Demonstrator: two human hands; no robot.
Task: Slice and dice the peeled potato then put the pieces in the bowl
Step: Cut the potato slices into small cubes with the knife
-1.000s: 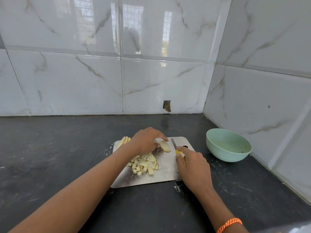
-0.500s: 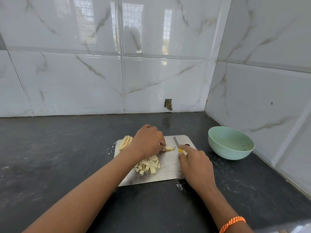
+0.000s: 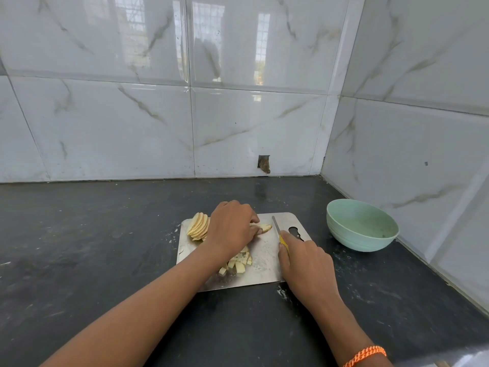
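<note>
On a steel cutting board (image 3: 264,263), the person's left hand (image 3: 231,229) curls over a few potato slices (image 3: 264,227), pinning them flat, much as half a second ago. The right hand (image 3: 307,263) grips a yellow-handled knife (image 3: 280,232), its blade still beside the slices. Diced pieces (image 3: 238,263) lie near the left wrist; uncut slices (image 3: 198,225) lean behind it. The green bowl (image 3: 362,225) sits right of the board.
</note>
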